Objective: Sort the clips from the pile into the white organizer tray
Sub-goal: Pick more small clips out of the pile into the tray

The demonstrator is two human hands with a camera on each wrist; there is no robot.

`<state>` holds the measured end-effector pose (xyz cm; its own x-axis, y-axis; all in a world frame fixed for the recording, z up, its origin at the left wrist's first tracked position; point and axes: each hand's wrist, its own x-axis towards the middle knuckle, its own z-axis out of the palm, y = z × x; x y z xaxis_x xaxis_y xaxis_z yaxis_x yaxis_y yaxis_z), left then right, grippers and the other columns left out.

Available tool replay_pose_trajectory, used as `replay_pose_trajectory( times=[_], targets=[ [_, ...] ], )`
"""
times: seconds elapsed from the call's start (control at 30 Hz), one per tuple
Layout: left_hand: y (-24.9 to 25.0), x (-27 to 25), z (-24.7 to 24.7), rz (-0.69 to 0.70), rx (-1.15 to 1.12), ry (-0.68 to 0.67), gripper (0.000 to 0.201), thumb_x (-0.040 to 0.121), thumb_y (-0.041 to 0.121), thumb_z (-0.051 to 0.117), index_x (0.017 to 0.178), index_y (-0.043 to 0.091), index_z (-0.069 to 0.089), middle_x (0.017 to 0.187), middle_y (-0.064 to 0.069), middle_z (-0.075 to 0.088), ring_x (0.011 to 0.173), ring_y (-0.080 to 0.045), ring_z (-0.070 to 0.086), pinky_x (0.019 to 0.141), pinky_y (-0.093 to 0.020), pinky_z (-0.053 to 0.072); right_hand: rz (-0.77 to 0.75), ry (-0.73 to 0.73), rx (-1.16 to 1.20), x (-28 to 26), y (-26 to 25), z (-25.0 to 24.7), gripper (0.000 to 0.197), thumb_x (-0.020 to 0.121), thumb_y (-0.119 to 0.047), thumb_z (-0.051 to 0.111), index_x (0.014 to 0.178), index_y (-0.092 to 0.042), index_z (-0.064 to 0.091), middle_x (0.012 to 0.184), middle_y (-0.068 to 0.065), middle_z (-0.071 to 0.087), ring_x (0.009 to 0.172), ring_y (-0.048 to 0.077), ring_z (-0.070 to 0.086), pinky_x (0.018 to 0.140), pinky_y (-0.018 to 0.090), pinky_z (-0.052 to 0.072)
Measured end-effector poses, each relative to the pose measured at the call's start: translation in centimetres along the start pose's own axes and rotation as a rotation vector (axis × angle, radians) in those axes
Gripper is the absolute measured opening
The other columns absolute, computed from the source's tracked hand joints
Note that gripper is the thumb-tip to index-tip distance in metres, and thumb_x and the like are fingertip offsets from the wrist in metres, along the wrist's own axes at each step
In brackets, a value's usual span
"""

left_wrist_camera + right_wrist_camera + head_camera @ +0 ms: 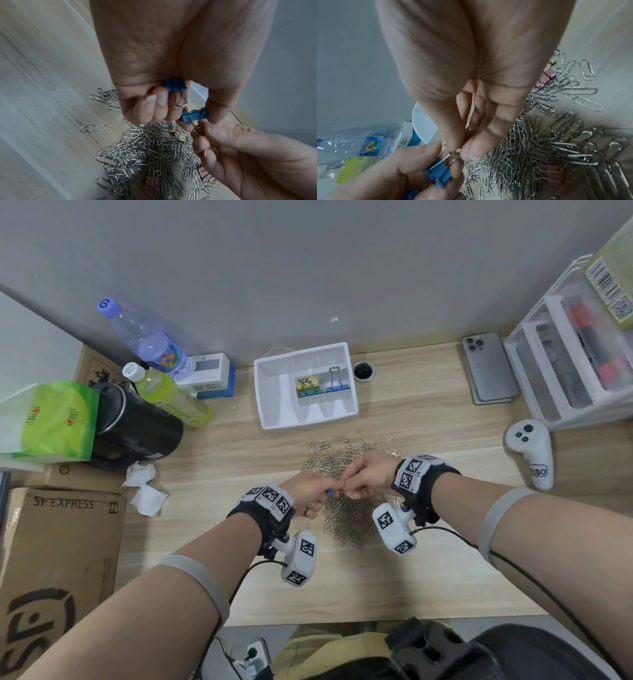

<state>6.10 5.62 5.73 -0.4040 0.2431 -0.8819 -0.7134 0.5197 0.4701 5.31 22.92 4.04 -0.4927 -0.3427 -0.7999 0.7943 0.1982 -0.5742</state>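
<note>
Both hands meet above the paperclip pile [346,474].
The left hand [171,67] grips two blue binder clips [195,115]; the right hand [471,81] pinches one clip's wire handle.

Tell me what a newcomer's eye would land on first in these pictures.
First, the two hands meeting above the middle of the desk: the left hand holds two blue binder clips, and the right hand pinches the wire handle of one. Under them spreads a big tangled pile of silver paper clips with a few pink binder clips buried in it. Behind the pile sits the white organizer tray, a few binder clips already in its compartments.
</note>
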Motion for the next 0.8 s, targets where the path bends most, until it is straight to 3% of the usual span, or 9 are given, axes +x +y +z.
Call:
replay_pose_trajectory(
  times=[0.07, 0.27, 0.47, 0.6, 0.8],
  targets=[
    [-0.1, 0.2, -0.1, -0.024, -0.036, 0.009, 0.024, 0.092, 0.028, 0.054, 0.073, 0.014, 0.052, 0.049, 0.007, 0.027, 0.04, -0.009, 0.019, 0.045, -0.022, 0.016, -0.005, 0.021, 0.058, 0.0, 0.0, 0.0, 0.02, 0.084, 0.011, 0.066, 0.104, 0.012, 0.065, 0.076, 0.019, 0.068, 0.058, 0.017, 0.068, 0.055, 0.021, 0.057],
    [-0.3, 0.5, -0.4, -0.079, -0.103, 0.034, 0.022, 0.091, 0.026, 0.049, 0.074, 0.012, 0.053, 0.052, 0.005, 0.028, 0.039, -0.008, 0.02, 0.043, -0.02, 0.017, 0.002, 0.035, 0.085, -0.2, -0.5, 0.2, 0.01, 0.085, 0.011, 0.065, 0.091, 0.004, 0.066, 0.066, 0.016, 0.067, 0.053, 0.017, 0.067, 0.052, 0.021, 0.057],
    [-0.2, 0.6, -0.6, -0.102, -0.125, 0.088, 0.022, 0.09, 0.024, 0.047, 0.078, 0.008, 0.054, 0.054, 0.003, 0.032, 0.039, -0.009, 0.021, 0.042, -0.019, 0.019, 0.007, 0.037, 0.051, -0.4, -0.8, 0.3, 0.022, 0.086, 0.01, 0.064, 0.106, 0.002, 0.062, 0.064, 0.015, 0.062, 0.043, 0.013, 0.06, 0.044, 0.018, 0.051],
    [-0.5, 0.7, -1.4, -0.119, -0.151, 0.138, 0.021, 0.09, 0.024, 0.048, 0.085, 0.005, 0.057, 0.059, 0.001, 0.034, 0.039, -0.009, 0.022, 0.041, -0.017, 0.02, 0.012, 0.043, -0.009, -0.5, -0.7, -0.4, 0.031, 0.086, 0.009, 0.065, 0.115, 0.001, 0.057, 0.072, 0.018, 0.064, 0.047, 0.015, 0.061, 0.046, 0.02, 0.052],
    [-0.5, 0.7, -1.9, -0.125, -0.129, 0.123, 0.022, 0.091, 0.027, 0.05, 0.081, 0.008, 0.056, 0.056, 0.003, 0.033, 0.039, -0.008, 0.021, 0.042, -0.019, 0.019, -0.006, 0.086, -0.189, -0.2, -0.3, -0.9, 0.026, 0.085, 0.006, 0.067, 0.109, -0.001, 0.061, 0.073, 0.015, 0.069, 0.056, 0.017, 0.067, 0.052, 0.024, 0.057]
  ],
)
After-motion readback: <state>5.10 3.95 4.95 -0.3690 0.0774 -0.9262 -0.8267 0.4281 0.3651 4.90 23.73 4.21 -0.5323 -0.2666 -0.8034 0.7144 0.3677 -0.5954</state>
